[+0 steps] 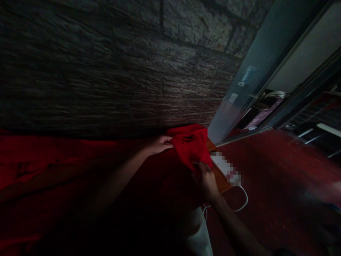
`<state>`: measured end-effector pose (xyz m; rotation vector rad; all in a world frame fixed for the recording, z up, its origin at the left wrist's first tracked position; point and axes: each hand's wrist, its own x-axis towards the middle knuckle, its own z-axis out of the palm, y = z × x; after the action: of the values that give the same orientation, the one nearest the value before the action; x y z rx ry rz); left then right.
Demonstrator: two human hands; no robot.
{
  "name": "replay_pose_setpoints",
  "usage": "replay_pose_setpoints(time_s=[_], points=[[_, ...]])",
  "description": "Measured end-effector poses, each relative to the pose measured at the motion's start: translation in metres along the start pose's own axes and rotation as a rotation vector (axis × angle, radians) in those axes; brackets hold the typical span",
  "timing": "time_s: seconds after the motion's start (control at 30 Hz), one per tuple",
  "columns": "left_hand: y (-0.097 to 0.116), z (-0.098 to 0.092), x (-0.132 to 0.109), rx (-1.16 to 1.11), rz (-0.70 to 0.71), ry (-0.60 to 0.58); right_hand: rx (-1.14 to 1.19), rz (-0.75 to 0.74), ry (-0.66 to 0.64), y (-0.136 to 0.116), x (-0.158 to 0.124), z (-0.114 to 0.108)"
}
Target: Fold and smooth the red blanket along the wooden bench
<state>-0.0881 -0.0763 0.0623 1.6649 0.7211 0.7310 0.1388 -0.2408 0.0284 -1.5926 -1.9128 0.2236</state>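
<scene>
A bright red cloth (190, 144) is spread at the far right end of a dark surface, close to the wall. My left hand (160, 145) has the cloth's left edge between thumb and fingers. At its lower corner, my right hand (207, 179) is closed on the fabric, with the fingertips partly hidden in shadow. Several folds run across the cloth between the hands. More red fabric (58, 151) lies along the wall on the left, mostly dark.
A white power strip (222, 165), partly blurred out, sits on a wooden edge (222, 183) beside my right hand. Its white cable (246, 201) loops downward. A rough block wall (138, 71) rises behind. To the right are a red floor (277, 167) and a doorway frame (239, 81).
</scene>
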Motion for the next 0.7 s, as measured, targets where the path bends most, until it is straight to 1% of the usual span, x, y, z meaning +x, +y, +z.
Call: replay_pose_setpoints(time_s=[0.1,0.17,0.23,0.33,0.47,0.53,0.57,0.63,0.7], points=[[-0.023,-0.007,-0.019,0.054,-0.034,0.117,-0.062,-0.118,0.017,-0.013,-0.001,0.012],[-0.035,-0.006,-0.031,0.004,-0.086,0.194,-0.083,-0.181,-0.007,-0.019,-0.004,0.018],[-0.043,-0.002,-0.042,-0.101,-0.178,0.259,-0.05,-0.214,-0.07,-0.025,-0.009,0.025],[-0.045,0.008,-0.054,-0.19,-0.311,0.316,0.053,-0.246,-0.177,-0.033,-0.016,0.033],[-0.04,0.022,-0.057,-0.049,-0.378,0.396,0.097,-0.354,-0.269,-0.045,-0.023,0.037],[-0.038,0.029,-0.054,-0.015,-0.386,0.412,0.082,-0.425,-0.3,-0.049,-0.024,0.038],[-0.039,0.031,-0.052,-0.041,-0.387,0.397,0.073,-0.465,-0.316,-0.05,-0.025,0.038],[-0.042,0.034,-0.048,-0.143,-0.386,0.36,0.062,-0.541,-0.345,-0.051,-0.025,0.038],[-0.049,0.034,-0.045,-0.251,-0.357,0.35,0.059,-0.602,-0.362,-0.051,-0.025,0.036]])
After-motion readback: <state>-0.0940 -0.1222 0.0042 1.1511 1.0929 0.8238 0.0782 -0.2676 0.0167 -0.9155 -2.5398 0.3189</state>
